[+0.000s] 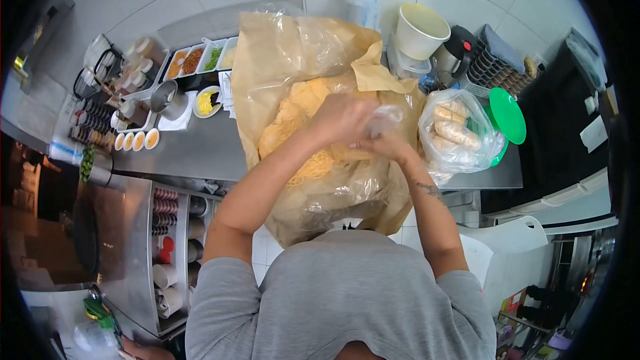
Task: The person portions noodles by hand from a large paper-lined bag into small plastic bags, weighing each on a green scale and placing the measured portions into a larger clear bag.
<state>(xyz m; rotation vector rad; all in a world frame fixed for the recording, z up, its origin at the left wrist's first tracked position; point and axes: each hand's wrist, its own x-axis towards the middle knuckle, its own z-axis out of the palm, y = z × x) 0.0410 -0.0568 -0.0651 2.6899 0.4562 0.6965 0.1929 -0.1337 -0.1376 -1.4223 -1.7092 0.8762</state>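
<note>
A big brown paper bag (267,47) with a clear plastic liner lies open on the steel counter. Thin yellow-orange noodles (293,113) fill its middle. Above the noodles my left hand (343,119) is closed at a small piece of clear plastic (387,119). My right hand (387,145) is closed just below it, its fingers at the lower end of the same plastic. The two hands nearly touch. Right of the bag, a clear plastic bag (457,130) holds several wrapped pale bundles.
Trays of chopped toppings (193,60), a metal pot (168,99) and several small orange-filled cups (139,141) stand at left. A white tub (423,27), a dark kettle (457,53) and green lids (508,117) are at right. Below left are shelves (177,227).
</note>
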